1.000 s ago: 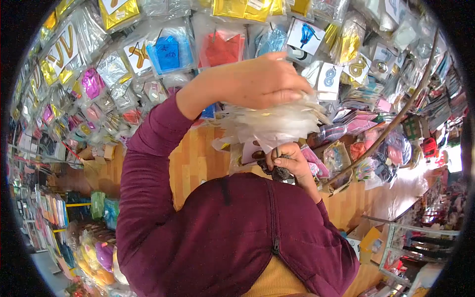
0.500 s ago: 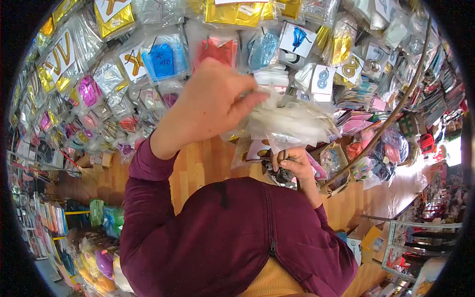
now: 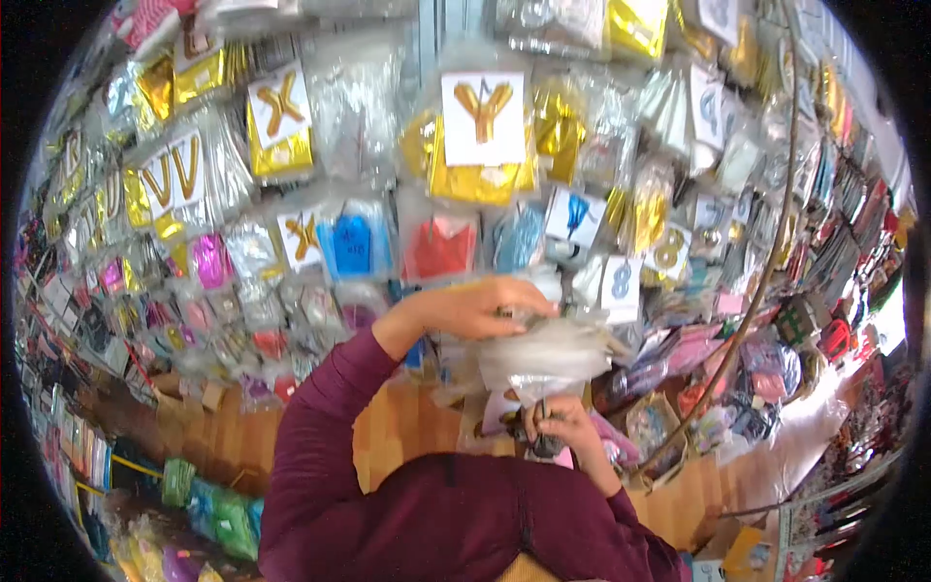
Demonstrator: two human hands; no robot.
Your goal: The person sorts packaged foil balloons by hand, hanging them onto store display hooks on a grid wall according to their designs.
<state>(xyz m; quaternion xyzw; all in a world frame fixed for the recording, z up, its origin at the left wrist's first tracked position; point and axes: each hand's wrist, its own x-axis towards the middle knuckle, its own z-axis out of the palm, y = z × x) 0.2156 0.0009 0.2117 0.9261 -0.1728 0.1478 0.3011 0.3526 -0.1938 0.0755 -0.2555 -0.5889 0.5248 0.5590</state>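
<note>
Across the far side of the room, rows of packets (image 3: 349,107) rise above a wood floor (image 3: 223,436), and the person in the maroon top (image 3: 436,514) stands close in at the near side. Between the person's two hands, right of the middle, is the stack of pale, see-through bags (image 3: 548,359). Such film looks slippery, so I'd judge it best handled with a light touch on top and a steady hold below, the edges kept even.

The left hand (image 3: 475,308) lies at the far edge of the stack, fingers half curled over the top, thumb a little away from them; with the blur, I can't tell whether it pinches a bag. The right hand (image 3: 569,424), on the near side, has thumb and fingers clamped together on a thin dark stem (image 3: 542,404). Just below those fingers, partly hidden, is a small dark lump (image 3: 547,447).
</note>
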